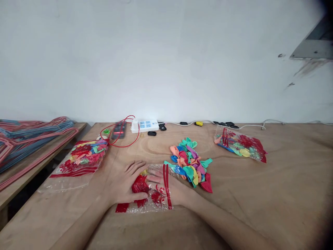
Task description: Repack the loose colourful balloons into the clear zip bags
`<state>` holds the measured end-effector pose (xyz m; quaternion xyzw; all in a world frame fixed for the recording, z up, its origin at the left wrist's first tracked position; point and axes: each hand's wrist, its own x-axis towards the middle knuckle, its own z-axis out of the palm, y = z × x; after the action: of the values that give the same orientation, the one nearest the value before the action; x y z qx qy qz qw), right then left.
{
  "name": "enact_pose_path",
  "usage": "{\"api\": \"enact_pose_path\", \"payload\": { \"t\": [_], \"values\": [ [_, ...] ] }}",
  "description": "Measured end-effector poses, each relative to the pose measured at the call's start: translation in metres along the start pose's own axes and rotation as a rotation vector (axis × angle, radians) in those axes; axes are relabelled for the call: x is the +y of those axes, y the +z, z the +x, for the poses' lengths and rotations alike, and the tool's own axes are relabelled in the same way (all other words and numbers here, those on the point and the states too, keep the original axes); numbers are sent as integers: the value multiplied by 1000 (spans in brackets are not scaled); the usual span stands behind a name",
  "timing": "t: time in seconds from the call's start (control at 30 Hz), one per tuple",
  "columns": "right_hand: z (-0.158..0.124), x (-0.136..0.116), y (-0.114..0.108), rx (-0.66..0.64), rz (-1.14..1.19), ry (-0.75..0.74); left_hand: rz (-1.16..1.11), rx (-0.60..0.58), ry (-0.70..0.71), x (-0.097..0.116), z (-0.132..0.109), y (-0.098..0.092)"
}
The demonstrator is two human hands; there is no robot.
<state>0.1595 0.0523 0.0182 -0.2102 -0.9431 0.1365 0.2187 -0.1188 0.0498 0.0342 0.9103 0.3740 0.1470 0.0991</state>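
Taking the bag as clock centre, see one clear plastic bag (157,199) at the near middle of the wooden table (145,236), flattened, glossy and crinkled, with red printed shapes and red stripes toward its 3 o'clock edge. Notice the left hand (122,186) spread open on top, fingers apart, grasping nothing. Find the right hand (176,191) laid flat, fingers extended, visible through the film; cannot tell whether inside the bag or beneath. At 2 o'clock, see one heap of limp balloons (194,166), multicoloured, overlapping too much to count. Count two more bags, balloon-filled: one filled bag (90,152) at 10 o'clock, a second filled bag (246,141) farther out at 2. Can make out red lettering on the bags, too crumpled to read. At 12 o'clock, near the wall (166,62), count one white power strip (153,125) with four blue socket faces.
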Motion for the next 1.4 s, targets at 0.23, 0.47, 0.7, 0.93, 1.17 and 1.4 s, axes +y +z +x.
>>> {"api": "enact_pose_path", "payload": {
  "t": [0.23,0.47,0.7,0.93,1.17,1.4],
  "values": [
    [-53,18,-45,239,-79,102,48,9,-2,1,0,-2],
    [-95,63,-73,466,-168,452,225,17,-58,-6,-1,-17],
    [-90,62,-70,489,-149,467,230,15,-71,-13,-4,-12],
    [-83,58,-59,476,-101,420,202,38,-56,-9,-1,-17],
    [-84,59,-56,467,-85,448,184,56,-45,-8,-1,-14],
    [-83,58,-54,440,-102,472,218,38,-45,-10,-2,-15]
  ]
}}
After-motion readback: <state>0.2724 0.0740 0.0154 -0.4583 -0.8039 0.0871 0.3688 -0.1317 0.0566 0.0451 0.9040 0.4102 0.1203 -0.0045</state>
